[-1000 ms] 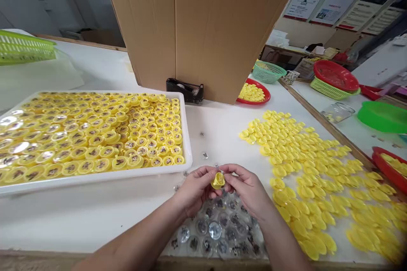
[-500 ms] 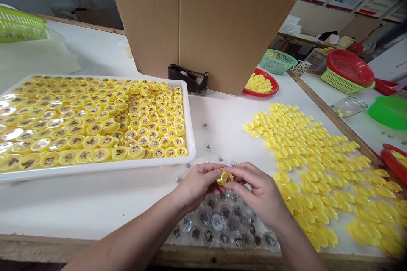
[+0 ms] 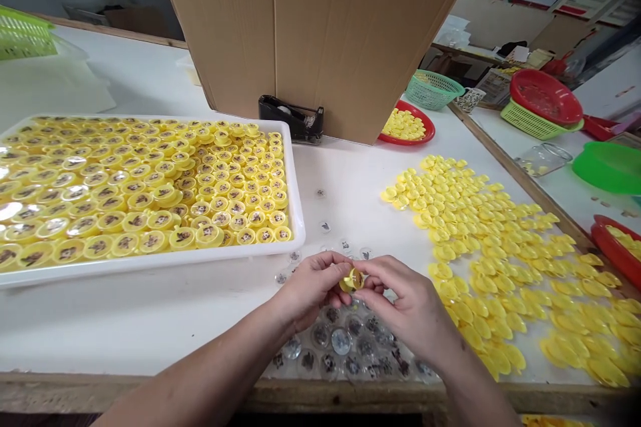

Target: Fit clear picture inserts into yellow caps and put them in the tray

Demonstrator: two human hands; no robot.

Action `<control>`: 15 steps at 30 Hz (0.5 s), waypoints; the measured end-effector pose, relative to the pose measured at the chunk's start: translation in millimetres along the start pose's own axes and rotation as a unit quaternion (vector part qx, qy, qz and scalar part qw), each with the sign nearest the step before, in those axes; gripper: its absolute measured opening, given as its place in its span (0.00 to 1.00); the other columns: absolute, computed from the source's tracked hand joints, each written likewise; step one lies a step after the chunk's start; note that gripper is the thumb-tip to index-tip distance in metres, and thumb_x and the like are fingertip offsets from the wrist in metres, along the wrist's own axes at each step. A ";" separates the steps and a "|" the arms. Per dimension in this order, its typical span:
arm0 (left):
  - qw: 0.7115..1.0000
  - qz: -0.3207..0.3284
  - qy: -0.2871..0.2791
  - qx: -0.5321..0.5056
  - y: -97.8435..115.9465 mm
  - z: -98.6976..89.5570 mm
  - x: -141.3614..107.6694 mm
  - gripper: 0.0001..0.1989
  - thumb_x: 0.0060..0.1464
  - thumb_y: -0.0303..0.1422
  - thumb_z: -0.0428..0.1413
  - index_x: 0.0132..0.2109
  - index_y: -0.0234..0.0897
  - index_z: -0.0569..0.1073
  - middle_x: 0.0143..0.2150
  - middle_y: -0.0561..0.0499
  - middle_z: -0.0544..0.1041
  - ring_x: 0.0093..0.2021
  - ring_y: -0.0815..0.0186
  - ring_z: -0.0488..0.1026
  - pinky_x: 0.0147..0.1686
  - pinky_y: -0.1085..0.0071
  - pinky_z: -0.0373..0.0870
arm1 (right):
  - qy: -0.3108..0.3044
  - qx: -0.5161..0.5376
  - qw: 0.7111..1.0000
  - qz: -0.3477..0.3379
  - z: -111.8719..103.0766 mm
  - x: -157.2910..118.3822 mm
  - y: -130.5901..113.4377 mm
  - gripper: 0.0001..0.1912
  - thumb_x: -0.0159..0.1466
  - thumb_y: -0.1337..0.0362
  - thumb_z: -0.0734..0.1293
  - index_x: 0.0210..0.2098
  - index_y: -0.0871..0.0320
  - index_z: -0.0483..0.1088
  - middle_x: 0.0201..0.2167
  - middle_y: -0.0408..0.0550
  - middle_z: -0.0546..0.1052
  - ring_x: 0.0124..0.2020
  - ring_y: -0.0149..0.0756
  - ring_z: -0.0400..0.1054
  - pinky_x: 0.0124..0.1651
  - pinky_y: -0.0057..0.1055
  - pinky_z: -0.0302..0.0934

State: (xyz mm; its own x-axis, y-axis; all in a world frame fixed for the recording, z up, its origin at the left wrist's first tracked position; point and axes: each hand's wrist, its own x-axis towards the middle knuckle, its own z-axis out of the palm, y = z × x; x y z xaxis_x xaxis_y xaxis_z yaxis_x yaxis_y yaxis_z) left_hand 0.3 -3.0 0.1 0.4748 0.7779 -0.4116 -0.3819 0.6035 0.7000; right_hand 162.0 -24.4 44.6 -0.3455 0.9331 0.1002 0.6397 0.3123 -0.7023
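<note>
Both my left hand (image 3: 313, 291) and my right hand (image 3: 403, 303) hold a small yellow plastic cap (image 3: 351, 280) between their fingertips, just above the table. A transparent round insert seems to sit in the cap, partly hidden by my fingers. Beneath my hands lies a heap of transparent printed discs (image 3: 343, 343). Several loose discs (image 3: 345, 245) are scattered just beyond my fingers. To my left stands a white tray (image 3: 150, 260) packed with finished yellow caps (image 3: 150, 207). To my right, many loose yellow cap parts (image 3: 481, 260) are spread on the table.
A large cardboard box (image 3: 315, 27) stands at the far side, with a black tape dispenser (image 3: 290, 119) against it. Beyond are a red plate of yellow caps (image 3: 405, 127), baskets, and a lower side table with a glass jar and green bowl.
The yellow cap has turned in my fingers and now sits lower, with my hands closer around it. The whole view has shifted slightly as my head moved.
</note>
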 end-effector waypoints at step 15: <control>0.999 0.017 -0.006 -0.034 -2.6 -0.7 0.5 0.15 0.47 0.37 0.62 0.38 0.32 0.70 0.26 0.52 0.73 0.20 0.75 0.68 0.18 0.82 0.62 | 0.049 0.019 0.999 -0.002 4.0 1.5 -1.4 0.14 0.58 0.72 0.68 0.43 0.53 0.71 0.33 0.41 0.73 0.31 0.30 0.69 0.36 0.27 0.65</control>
State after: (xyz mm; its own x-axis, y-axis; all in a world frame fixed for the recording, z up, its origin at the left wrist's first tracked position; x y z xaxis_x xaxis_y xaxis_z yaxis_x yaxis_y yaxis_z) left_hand 1.0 -4.1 -2.4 0.4704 0.7961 -0.3806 -0.4507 0.5876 0.6720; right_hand 157.9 -24.2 42.9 -0.2780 0.9452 0.1715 0.6117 0.3118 -0.7271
